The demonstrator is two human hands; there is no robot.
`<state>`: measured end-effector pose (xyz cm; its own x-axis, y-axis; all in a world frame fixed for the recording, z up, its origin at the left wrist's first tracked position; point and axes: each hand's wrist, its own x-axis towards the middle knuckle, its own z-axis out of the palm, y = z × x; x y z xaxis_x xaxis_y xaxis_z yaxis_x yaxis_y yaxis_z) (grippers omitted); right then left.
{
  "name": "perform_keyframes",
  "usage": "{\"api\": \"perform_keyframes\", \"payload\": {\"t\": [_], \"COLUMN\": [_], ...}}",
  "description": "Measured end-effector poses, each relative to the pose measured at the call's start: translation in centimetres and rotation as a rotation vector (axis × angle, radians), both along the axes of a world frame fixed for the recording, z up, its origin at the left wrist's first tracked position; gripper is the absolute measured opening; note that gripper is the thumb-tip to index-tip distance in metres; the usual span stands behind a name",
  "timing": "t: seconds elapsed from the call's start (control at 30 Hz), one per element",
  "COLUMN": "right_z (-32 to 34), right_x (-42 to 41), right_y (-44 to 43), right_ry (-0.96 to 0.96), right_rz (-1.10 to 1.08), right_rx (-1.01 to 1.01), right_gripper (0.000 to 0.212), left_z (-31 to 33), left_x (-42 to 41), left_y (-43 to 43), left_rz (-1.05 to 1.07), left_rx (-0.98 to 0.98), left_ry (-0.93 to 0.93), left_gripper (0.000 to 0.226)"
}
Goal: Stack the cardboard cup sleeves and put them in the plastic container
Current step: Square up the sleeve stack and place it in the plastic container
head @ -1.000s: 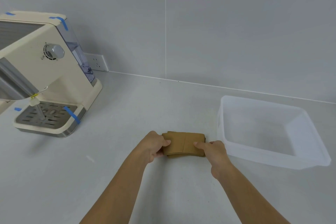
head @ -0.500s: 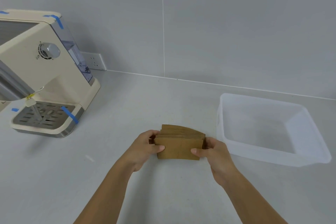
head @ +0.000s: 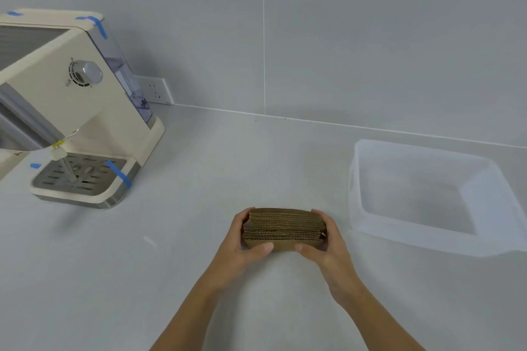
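A stack of several flattened brown cardboard cup sleeves stands on edge, its corrugated edges facing up towards me. My left hand grips the stack's left end and my right hand grips its right end, thumbs pressed on the near face. The stack is in the middle of the grey counter, left of the translucent plastic container, which holds nothing and sits apart from my hands.
A cream coffee machine with blue tape strips and a metal drip tray stands at the left against the wall. A white wall socket is behind it. The grey wall runs along the back of the counter.
The sleeve stack has been turned from lying flat to standing on edge and squared between both hands. Both hands keep their hold on its ends.
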<state>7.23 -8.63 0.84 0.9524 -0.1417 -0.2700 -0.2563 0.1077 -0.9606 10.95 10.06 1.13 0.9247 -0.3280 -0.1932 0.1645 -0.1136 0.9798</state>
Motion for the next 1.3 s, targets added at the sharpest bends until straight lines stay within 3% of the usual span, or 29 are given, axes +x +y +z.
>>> {"api": "perform_keyframes", "payload": {"t": [0.1, 0.3, 0.5, 0.67, 0.83, 0.97, 1.17, 1.23, 1.3], "right_z": [-0.2, -0.7, -1.2, -0.8, 0.0, -0.1, -1.5, -1.3, -0.9], "right_x": [0.1, 0.3, 0.4, 1.4, 1.8, 1.5, 0.4, 0.7, 1.0], "right_y": [0.9, 2.1, 2.6, 3.5, 3.5, 2.6, 2.6, 2.8, 3.1], "right_ry": [-0.044, -0.101, -0.12, -0.107, -0.13, -0.168, -0.134, -0.122, -0.129], "right_rz": [-0.053, -0.195, -0.255, -0.431, -0.499, -0.485, -0.367, -0.391, -0.438], "right_rx": [0.09, 0.124, 0.127, 0.086, 0.075, 0.069, 0.018, 0.02, 0.011], "right_gripper": [0.07, 0.055, 0.044, 0.007, 0.013, 0.013, 0.021, 0.01, 0.015], "left_z": [-0.5, -0.9, -0.8, -0.5, 0.5, 0.9, -0.7, -0.7, -0.5], "left_x": [0.0, 0.7, 0.6, -0.1, -0.6, -0.9, -1.4, -1.3, -1.3], "left_y": [-1.2, -2.6, -3.0, -4.7, -6.0, -5.8, -4.6, -4.9, -5.2], "left_rz": [0.109, 0.273, 0.282, 0.397, 0.613, 0.619, 0.453, 0.471, 0.496], "left_rx": [-0.1, -0.208, -0.217, -0.178, -0.17, -0.192, -0.201, -0.195, -0.167], "left_ry": [0.021, 0.029, 0.087, 0.125, 0.011, -0.095, 0.039, 0.068, 0.071], "left_gripper": [0.056, 0.038, 0.05, 0.018, 0.02, 0.023, 0.032, 0.023, 0.015]}}
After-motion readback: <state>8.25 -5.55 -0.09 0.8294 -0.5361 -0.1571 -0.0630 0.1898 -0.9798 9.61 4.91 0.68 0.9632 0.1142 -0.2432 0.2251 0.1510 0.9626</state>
